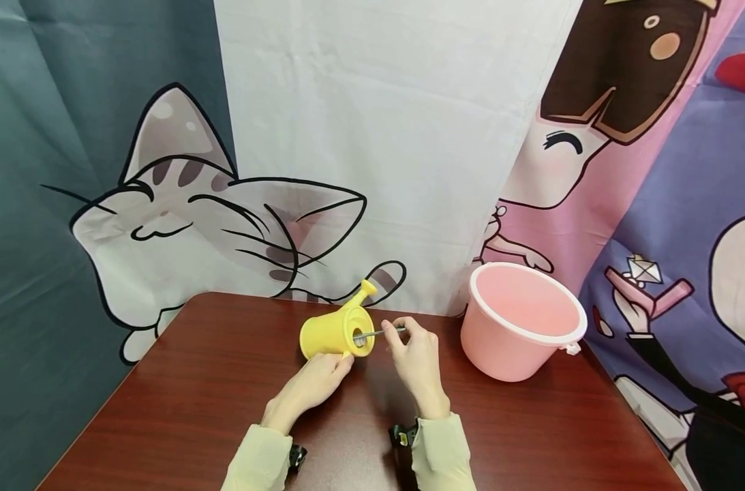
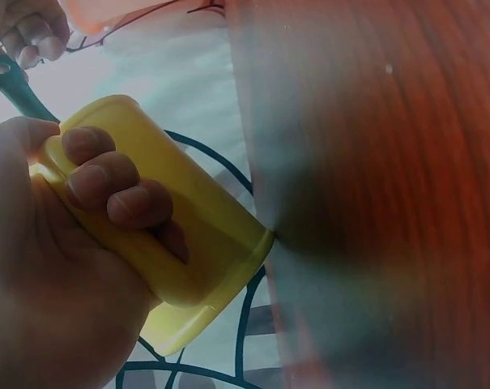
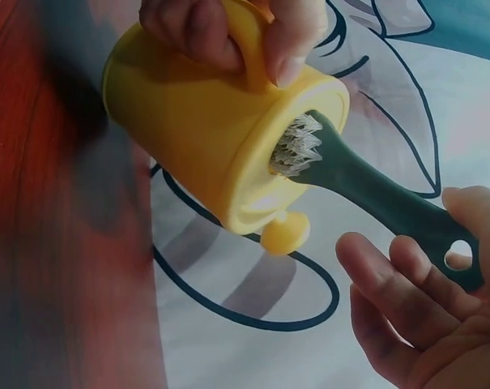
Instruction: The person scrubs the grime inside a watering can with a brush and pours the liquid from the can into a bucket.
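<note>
My left hand grips the handle of a yellow toy watering can, fingers curled round it in the left wrist view. The can lies tipped on its side above the table, its round opening facing right and its spout pointing up and away in the head view. Between thumb and fingers, my right hand pinches the end of a dark green brush with a hole in its handle. The brush's pale bristles sit at the can's opening, partly inside it; the rest of the brush head is hidden.
A pink bucket with a white rim stands at the right of the dark red-brown wooden table. A cloth backdrop printed with a cat and cartoon figures hangs behind the table's far edge.
</note>
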`<state>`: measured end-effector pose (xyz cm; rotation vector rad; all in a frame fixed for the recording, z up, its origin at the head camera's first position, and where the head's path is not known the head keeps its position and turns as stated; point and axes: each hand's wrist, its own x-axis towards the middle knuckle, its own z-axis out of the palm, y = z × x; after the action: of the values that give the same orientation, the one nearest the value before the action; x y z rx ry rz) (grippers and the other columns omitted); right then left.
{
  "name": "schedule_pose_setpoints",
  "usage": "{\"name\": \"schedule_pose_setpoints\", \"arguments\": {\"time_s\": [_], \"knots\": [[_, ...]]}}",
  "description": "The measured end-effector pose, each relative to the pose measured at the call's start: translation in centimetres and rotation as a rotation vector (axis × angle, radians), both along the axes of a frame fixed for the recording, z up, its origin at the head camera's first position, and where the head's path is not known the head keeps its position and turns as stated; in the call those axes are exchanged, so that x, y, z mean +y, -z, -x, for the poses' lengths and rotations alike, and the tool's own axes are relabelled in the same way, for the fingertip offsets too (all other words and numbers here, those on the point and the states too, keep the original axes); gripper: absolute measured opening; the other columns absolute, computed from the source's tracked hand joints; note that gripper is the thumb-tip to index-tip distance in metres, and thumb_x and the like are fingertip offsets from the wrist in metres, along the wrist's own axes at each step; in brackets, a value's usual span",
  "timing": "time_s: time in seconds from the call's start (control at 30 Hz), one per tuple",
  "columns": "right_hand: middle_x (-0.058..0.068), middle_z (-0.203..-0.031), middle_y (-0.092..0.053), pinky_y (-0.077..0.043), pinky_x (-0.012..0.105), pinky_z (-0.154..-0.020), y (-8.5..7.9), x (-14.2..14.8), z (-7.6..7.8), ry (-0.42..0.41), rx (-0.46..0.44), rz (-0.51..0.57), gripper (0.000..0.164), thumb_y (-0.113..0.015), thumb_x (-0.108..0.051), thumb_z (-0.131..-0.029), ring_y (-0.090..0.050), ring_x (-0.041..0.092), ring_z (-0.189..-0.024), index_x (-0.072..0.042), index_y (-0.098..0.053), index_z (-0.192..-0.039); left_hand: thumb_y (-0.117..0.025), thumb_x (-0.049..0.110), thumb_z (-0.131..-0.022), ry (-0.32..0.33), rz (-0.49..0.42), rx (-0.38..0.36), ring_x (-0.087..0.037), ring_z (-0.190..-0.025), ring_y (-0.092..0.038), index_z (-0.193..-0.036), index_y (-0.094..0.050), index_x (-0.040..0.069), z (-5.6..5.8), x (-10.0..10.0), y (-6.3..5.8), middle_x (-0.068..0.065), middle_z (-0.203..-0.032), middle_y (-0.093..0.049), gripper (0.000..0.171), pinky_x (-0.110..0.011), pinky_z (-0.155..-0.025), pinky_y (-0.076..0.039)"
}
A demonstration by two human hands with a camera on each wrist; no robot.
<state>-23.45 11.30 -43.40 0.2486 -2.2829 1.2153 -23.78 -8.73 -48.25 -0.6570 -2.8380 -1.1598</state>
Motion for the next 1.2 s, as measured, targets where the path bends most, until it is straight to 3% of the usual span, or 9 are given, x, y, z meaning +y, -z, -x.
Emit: {"name": "schedule_pose_setpoints", "arguments": {"time_s": [0.2, 0.43, 0.9, 1.2], "knots": [[-0.002, -0.060, -0.064, -0.046, 0.028, -0.050, -0.3, 0.4, -0.2, -0.005, 0.002, 0.004, 0.023, -0.067, -0.036, -0.093, -0.060, 0.010, -0.053, -0.015, -0.067, -0.085, -0.040, 0.037, -0.105, -0.008, -0.008, -0.016, -0.006, -0.054, -0.030, -0.063, -0.045, 0.018, -0.1, -0.1, -0.1, 0.010, -0.058, -0.033, 0.047, -0.025, -0.053, -0.032], [-0.009, -0.058, -0.062, -0.045, 0.027, -0.048, -0.6, 1.0, -0.4, -0.005, 0.042, 0.025, 0.021, -0.069, -0.035, -0.092, -0.064, 0.018, -0.053, -0.014, -0.068, -0.087, -0.039, 0.037, -0.106, -0.006, -0.024, -0.029, -0.006, -0.055, -0.028, -0.063, -0.044, 0.017, 0.0, -0.2, -0.2, 0.010, -0.058, -0.032, 0.047, -0.024, -0.053, -0.030], [-0.014, -0.057, -0.061, -0.044, 0.029, -0.047, -0.7, 1.9, -0.3, -0.012, 0.047, 0.086, 0.026, -0.066, -0.042, -0.092, -0.061, 0.016, -0.053, -0.016, -0.070, -0.089, -0.039, 0.040, -0.105, -0.024, -0.043, -0.057, -0.007, -0.055, -0.028, -0.063, -0.044, 0.016, 0.1, -0.5, -0.1, 0.008, -0.059, -0.031, 0.049, -0.024, -0.054, -0.030], [-0.015, -0.056, -0.061, -0.043, 0.029, -0.048, -1.0, 2.4, -0.3, 0.000, 0.046, 0.094, 0.022, -0.067, -0.040, -0.092, -0.057, 0.006, -0.051, -0.019, -0.069, -0.086, -0.038, 0.040, -0.106, -0.019, -0.066, -0.051, -0.006, -0.055, -0.028, -0.063, -0.043, 0.017, 0.1, -0.7, -0.3, 0.009, -0.058, -0.031, 0.049, -0.024, -0.054, -0.030]]}}
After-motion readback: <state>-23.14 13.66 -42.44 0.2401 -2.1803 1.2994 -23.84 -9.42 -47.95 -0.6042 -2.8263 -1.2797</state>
